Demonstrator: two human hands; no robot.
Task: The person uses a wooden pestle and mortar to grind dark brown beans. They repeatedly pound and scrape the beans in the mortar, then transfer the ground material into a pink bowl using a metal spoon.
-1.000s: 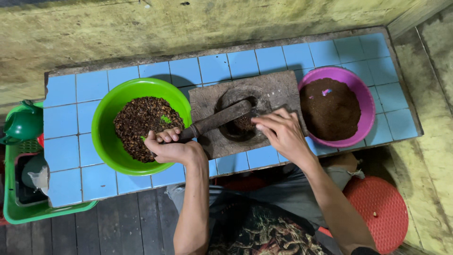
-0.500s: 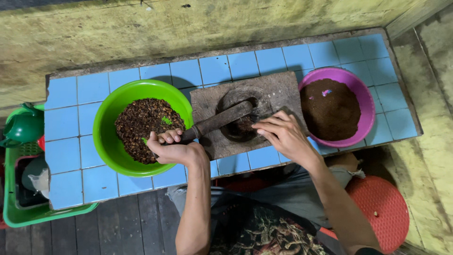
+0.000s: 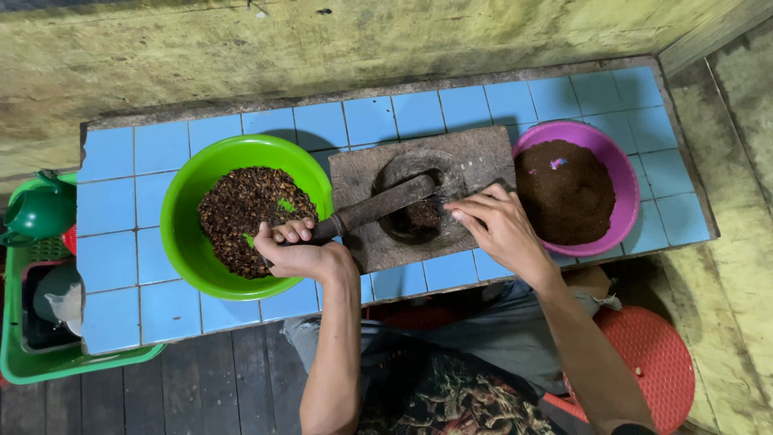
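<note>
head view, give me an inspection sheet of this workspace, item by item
surface: blue tiled counter against a yellowish wall.
job's things: stone mortar slab with a dark clump in its hollow; pestle lying tilted into the hollow.
clutter: green bowl of coarse dark bits on one side, purple bowl of fine dark powder on the other.
grippers: left hand grips the pestle handle over the green bowl's rim; right hand rests open at the hollow's edge.
cables: nothing seen.
surroundings: green crate with a green jug; red stool; dark plank floor.
</note>
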